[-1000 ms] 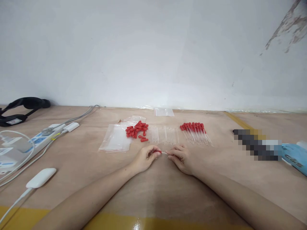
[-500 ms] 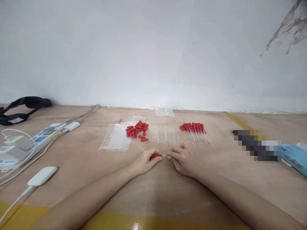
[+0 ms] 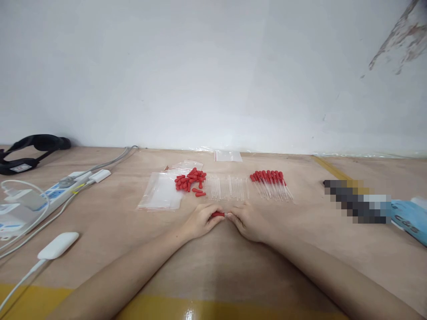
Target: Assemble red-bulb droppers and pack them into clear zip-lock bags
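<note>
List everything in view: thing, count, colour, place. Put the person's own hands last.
loose rubber bulbs: a small heap, red, table centre, beside the bags
glass tubes: a row, clear, right of the bulbs
assembled droppers: a row, red bulbs on clear tubes, right of the tubes
plastic bags: a few, clear, left of the bulbs; one more by the wall
power strip: one, white, left side, with cables
white device: one, on a cable, near left
strap: one, black, far left by the wall
blue packet: one, right edge
table: one, tan, yellow tape at the near edge
red bulb: one, held between both hands
left hand: fingers pinching the red bulb
right hand: fingers against the bulb's open end; any tube is hidden
</note>
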The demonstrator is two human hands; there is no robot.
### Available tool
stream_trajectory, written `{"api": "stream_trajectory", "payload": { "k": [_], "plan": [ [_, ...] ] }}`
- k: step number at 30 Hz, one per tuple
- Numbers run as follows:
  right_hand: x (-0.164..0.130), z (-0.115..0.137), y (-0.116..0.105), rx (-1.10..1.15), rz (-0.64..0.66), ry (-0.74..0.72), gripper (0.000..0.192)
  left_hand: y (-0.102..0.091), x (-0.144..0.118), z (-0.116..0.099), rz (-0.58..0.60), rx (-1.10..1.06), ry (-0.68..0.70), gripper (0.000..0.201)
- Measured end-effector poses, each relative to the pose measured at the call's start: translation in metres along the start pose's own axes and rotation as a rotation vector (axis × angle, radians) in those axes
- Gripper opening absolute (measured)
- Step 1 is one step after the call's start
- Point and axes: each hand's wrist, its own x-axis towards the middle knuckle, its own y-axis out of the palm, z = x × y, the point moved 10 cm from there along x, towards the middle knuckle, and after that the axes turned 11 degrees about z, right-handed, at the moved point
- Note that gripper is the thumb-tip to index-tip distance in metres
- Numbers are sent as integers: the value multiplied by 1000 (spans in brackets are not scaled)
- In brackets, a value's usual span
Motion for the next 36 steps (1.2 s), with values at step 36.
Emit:
{"api": "stream_trajectory", "payload": {
  "k": [36],
  "plan": [
    [14,-150,-41,-150,21,906,25,-53,-14,58,-206,483,-180,22]
  ]
}}
